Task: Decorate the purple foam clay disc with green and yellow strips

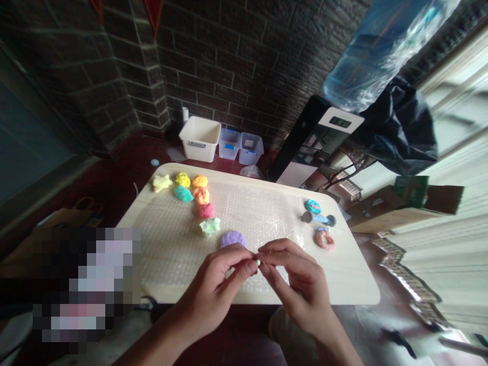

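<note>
My left hand (229,274) and my right hand (297,274) meet above the table's near edge. Between their fingertips is a tiny pale green piece of clay (258,263), pinched from both sides. Just behind my left fingers lies a flattened purple clay lump (233,239), partly covered by that hand. Farther back are a pale green clay lump (209,226), a pink-red one (207,210), two orange ones (202,195), a teal one (183,193), a yellow one (182,179) and a pale yellow one (162,183).
Bubble wrap (259,208) covers much of the wooden table (358,274). At its right lie a teal disc (313,206), a dumbbell-like blue-grey piece (319,219) and a pink ring (325,239). Bins (200,140) and a water dispenser (305,142) stand beyond.
</note>
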A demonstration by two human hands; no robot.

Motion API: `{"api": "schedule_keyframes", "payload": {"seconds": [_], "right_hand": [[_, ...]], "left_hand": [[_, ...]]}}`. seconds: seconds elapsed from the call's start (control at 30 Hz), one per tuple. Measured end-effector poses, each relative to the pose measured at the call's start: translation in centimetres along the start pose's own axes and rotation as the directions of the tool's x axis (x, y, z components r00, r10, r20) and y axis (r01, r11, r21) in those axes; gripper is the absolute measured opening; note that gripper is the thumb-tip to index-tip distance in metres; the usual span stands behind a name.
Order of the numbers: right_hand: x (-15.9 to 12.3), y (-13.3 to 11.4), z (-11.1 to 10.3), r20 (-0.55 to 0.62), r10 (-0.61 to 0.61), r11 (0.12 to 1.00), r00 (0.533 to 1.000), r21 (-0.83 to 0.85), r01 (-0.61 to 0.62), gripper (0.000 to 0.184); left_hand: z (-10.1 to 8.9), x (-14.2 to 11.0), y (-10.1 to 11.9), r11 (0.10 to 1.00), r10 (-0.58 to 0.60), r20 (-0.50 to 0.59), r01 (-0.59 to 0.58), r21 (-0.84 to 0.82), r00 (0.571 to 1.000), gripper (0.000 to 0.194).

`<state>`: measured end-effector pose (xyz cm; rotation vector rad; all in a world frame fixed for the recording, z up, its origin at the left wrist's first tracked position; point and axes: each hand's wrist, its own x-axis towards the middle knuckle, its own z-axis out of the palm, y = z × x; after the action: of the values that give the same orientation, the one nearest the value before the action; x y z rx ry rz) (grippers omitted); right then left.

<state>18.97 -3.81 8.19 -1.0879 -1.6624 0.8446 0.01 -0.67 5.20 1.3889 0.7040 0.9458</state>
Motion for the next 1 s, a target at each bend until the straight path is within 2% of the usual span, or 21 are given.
{"api": "schedule_keyframes", "payload": {"seconds": [0.13,0.23,0.43,0.53,0.63,1.0], "right_hand": [[0.04,-0.07,0.02,0.000,-0.010,1.000,1.000,-0.024,0.010,0.026],[0.19,-0.15,0.02,-0.009,-0.023,0.999,1.000,-0.045,0.023,0.024],[0.13,-0.06,-0.03,-0.031,-0.043,0.996,0.999,-0.077,0.040,0.026],[-0.01,-0.08,-0.01,-0.047,-0.068,0.993,0.997,-0.098,0.063,0.031],[-0.05,-0.20,0.06,-0.009,-0.093,0.990,0.996,-0.105,0.092,0.036],[-0.17,-0.36,0.25,0.014,-0.096,0.994,0.995,-0.049,0.097,0.044]], "left_hand": [[0.03,-0.11,0.01,1.000,-0.012,0.017,0.012,-0.010,1.000,0.030],[0.11,-0.09,-0.07,0.995,-0.060,0.030,0.062,-0.084,0.998,0.024],[0.17,-0.05,-0.26,0.984,-0.120,-0.020,0.116,-0.136,0.993,0.023],[0.09,-0.16,-0.24,0.986,-0.114,-0.024,0.110,-0.122,0.993,0.025],[0.04,-0.28,-0.15,0.991,-0.097,-0.008,0.095,-0.096,0.995,0.027],[-0.04,-0.41,0.21,0.995,-0.070,-0.009,0.069,-0.070,0.997,0.025]]}}
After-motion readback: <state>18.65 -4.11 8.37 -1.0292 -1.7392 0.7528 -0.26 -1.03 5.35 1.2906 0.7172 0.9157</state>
